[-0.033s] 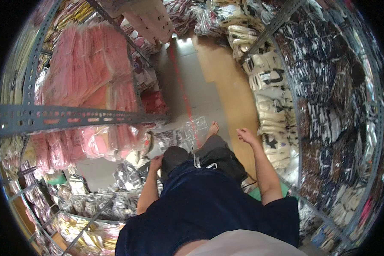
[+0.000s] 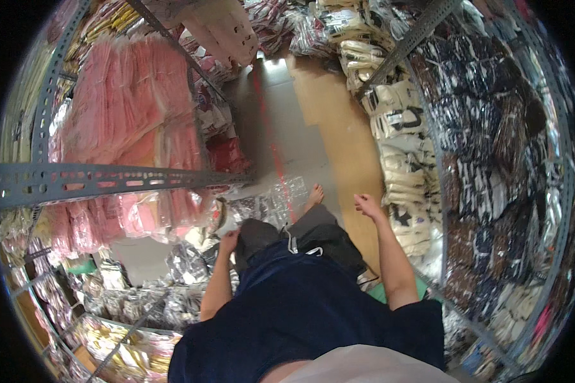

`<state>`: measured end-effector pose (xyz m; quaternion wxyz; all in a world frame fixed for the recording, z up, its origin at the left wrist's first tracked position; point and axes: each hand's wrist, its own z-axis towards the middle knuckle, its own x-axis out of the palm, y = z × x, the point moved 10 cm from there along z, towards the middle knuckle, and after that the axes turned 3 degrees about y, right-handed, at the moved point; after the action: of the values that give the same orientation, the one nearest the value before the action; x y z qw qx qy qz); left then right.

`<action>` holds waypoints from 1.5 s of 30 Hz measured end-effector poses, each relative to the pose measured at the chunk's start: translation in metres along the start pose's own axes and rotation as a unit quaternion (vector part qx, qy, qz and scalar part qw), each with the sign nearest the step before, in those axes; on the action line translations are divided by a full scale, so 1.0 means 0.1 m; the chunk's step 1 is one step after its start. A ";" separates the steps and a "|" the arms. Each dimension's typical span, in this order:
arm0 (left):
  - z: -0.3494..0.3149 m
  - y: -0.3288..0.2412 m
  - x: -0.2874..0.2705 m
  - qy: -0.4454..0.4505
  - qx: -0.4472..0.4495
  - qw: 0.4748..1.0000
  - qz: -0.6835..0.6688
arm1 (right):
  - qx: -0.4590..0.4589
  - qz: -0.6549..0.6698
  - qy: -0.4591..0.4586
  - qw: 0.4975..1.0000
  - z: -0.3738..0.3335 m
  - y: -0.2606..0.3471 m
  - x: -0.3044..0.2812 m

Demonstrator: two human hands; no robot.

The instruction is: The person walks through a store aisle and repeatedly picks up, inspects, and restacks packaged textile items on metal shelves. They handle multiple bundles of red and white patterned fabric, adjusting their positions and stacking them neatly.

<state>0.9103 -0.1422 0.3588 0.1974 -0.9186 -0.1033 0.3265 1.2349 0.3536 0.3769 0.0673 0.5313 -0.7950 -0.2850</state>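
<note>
My left hand [image 2: 229,242] hangs beside my left thigh, its fingers loosely bent and partly hard to see, with nothing visible in it. Held out in front of my right side, my right hand [image 2: 367,206] has its fingers slightly bent and apart, and is empty. It is nearest to a stack of cream bagged garments [image 2: 410,185], without touching it. On the left, a tall pile of pink garments in clear bags [image 2: 118,102] fills a shelf beyond my left hand.
A grey perforated metal shelf beam [image 2: 108,179] crosses the left side. Dark bagged garments [image 2: 479,127] fill the right-hand rack. Clear plastic bags [image 2: 271,199] lie on the grey and wood-coloured floor [image 2: 329,121] near my bare foot [image 2: 315,195]. More bagged stock [image 2: 185,268] sits low at left.
My body and left hand have shifted very slightly to the left. My right hand stays almost in place, and the stock around me has not changed.
</note>
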 end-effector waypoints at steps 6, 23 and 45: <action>0.48 -1.22 -0.16 -0.014 0.018 1.000 0.000 | 0.011 0.013 0.011 1.000 0.27 0.14 -0.46; 2.57 -3.20 0.22 0.048 -0.005 0.999 0.021 | 0.131 -0.015 0.006 0.991 1.44 1.56 -2.09; 3.05 -4.77 0.07 -0.026 -0.146 0.963 -0.225 | -0.046 -0.226 0.191 0.954 4.53 5.53 -2.59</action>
<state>0.6906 0.3798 0.3438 0.1267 -0.8815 -0.3593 0.2790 0.7136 0.9062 0.3425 0.1762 0.7381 -0.6123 -0.2221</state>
